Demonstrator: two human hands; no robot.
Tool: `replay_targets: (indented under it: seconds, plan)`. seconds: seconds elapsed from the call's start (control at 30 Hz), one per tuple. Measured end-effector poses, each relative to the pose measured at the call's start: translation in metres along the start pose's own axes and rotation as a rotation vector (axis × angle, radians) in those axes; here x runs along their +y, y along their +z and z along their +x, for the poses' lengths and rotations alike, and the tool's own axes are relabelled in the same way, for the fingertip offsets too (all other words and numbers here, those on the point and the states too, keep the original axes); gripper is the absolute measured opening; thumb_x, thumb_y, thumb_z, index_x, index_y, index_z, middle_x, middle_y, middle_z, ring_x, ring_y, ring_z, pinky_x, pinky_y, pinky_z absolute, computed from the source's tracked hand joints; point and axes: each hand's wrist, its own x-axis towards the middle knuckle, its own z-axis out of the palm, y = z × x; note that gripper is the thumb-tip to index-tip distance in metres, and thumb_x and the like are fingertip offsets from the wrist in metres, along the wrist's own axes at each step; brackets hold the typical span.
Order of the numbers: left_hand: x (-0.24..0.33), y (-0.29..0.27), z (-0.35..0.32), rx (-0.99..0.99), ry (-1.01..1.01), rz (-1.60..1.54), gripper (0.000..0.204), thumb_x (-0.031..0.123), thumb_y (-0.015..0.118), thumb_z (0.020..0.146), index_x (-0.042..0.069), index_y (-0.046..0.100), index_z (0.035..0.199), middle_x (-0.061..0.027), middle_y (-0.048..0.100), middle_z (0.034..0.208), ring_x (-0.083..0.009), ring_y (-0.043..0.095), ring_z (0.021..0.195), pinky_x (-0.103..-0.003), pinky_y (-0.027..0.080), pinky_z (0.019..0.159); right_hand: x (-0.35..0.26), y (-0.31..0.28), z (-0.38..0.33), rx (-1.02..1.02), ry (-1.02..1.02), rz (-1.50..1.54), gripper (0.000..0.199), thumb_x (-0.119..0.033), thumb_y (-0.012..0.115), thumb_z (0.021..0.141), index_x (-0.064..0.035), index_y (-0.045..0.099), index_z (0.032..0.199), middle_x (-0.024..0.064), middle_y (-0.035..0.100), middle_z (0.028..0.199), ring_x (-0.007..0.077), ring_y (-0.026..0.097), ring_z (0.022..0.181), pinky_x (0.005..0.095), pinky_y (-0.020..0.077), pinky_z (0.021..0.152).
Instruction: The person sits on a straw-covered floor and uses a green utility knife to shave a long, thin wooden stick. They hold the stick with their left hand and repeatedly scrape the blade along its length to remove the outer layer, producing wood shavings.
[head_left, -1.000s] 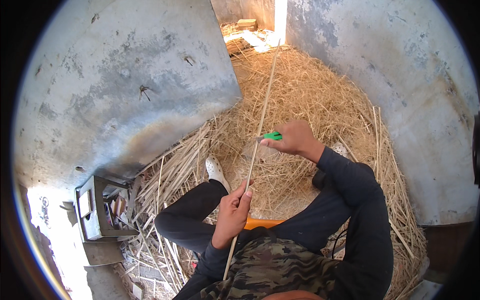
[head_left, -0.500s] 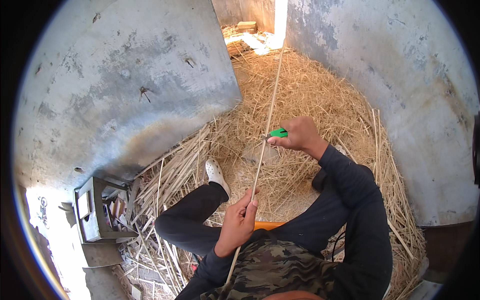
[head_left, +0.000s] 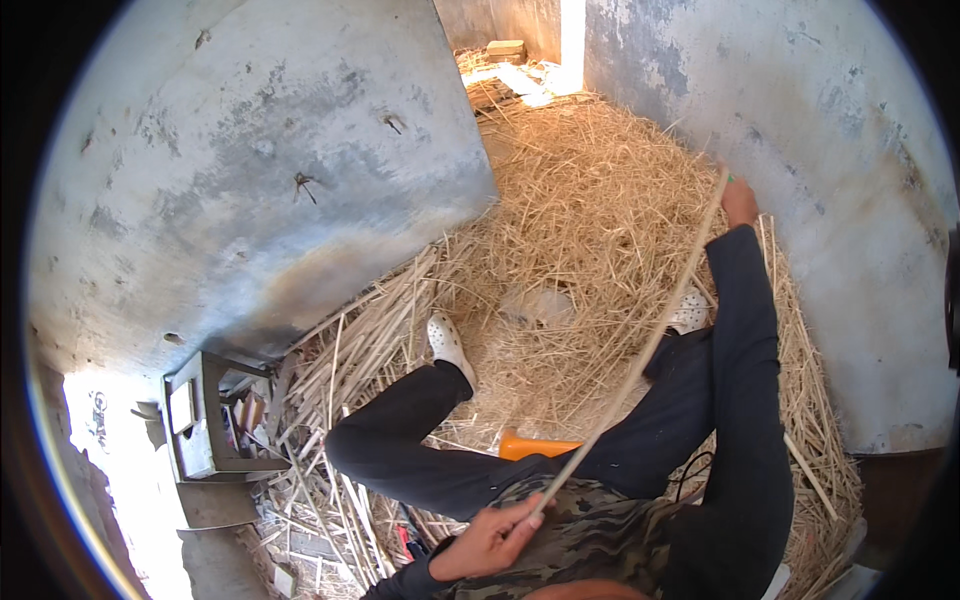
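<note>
Pale strip (head_left: 640, 365) above the lap (head_left: 635, 452).
Left hand (head_left: 493, 540) pinches its near end; right hand's (head_left: 740, 203) grip at the far end cannot be told. Open box (head_left: 200, 455) holds jumbled pieces (head_left: 246, 414); straw (head_left: 600, 190) covers the floor (head_left: 492, 395) between stained walls (head_left: 290, 130).

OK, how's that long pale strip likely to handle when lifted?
The strip is probably light, being so slender. It's likely springy rather than floppy: it runs from the left hand to the right hand in one gentle curve.

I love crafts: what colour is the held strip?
The strip is pale tan, clearest in head view.
</note>
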Motion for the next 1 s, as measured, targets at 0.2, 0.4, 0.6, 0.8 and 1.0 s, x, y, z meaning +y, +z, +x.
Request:
replay_targets:
  seconds: [0.2, 0.4, 0.6, 0.8, 1.0]
  plan:
    - [-0.014, -0.026, 0.028, 0.078, -0.11, -0.398, 0.039, 0.029, 0.035, 0.105, -0.001, 0.05, 0.124, 0.0004, 0.048, 0.059, -0.0057, 0.043, 0.043, -0.018, 0.036, 0.043, 0.03, 0.031, 0.013, -0.029, -0.127, 0.057, 0.088, -0.078, 0.034, 0.086, 0.0037, 0.066, 0.077, 0.0244, 0.064, 0.079, 0.0382, 0.062, 0.076, 0.0502, 0.0445, 0.069]
    - [0.002, -0.044, 0.09, 0.145, 0.009, -0.472, 0.042, 0.031, 0.032, 0.105, -0.004, 0.05, 0.119, -0.0032, 0.051, 0.06, -0.0101, 0.047, 0.045, -0.021, 0.041, 0.048, -0.1, -0.012, -0.103, -0.332, -0.547, 0.277, 0.074, -0.072, 0.046, 0.086, -0.0044, 0.057, 0.058, 0.0059, 0.044, 0.047, 0.0176, 0.04, 0.043, 0.0365, 0.0311, 0.044]
    - [0.005, -0.042, 0.116, 0.093, 0.05, -0.786, 0.032, 0.027, 0.028, 0.106, 0.002, 0.049, 0.102, -0.0003, 0.041, 0.053, -0.0104, 0.039, 0.04, -0.022, 0.035, 0.048, -0.16, -0.049, -0.235, -0.469, -1.091, 0.404, 0.057, -0.064, 0.061, 0.081, -0.0105, 0.062, 0.062, 0.0098, 0.053, 0.051, 0.0271, 0.055, 0.045, 0.037, 0.0421, 0.045]
    - [0.015, -0.028, 0.112, -0.046, -0.053, -1.303, 0.028, 0.024, 0.025, 0.105, 0.014, 0.045, 0.089, 0.0094, 0.033, 0.045, -0.006, 0.031, 0.033, -0.022, 0.028, 0.048, -0.165, -0.034, -0.22, -0.369, -1.051, 0.372, 0.06, -0.069, 0.06, 0.078, -0.0109, 0.062, 0.061, 0.0114, 0.053, 0.049, 0.031, 0.058, 0.047, 0.04, 0.0436, 0.044]
    - [0.007, -0.029, 0.111, -0.096, -0.023, -1.418, 0.029, 0.022, 0.023, 0.105, 0.016, 0.044, 0.087, 0.0103, 0.032, 0.044, -0.0043, 0.032, 0.033, -0.022, 0.027, 0.048, -0.167, -0.047, -0.263, -0.363, -1.172, 0.388, 0.066, -0.075, 0.056, 0.077, -0.0119, 0.061, 0.059, 0.0079, 0.052, 0.046, 0.0258, 0.057, 0.043, 0.0381, 0.0432, 0.042]
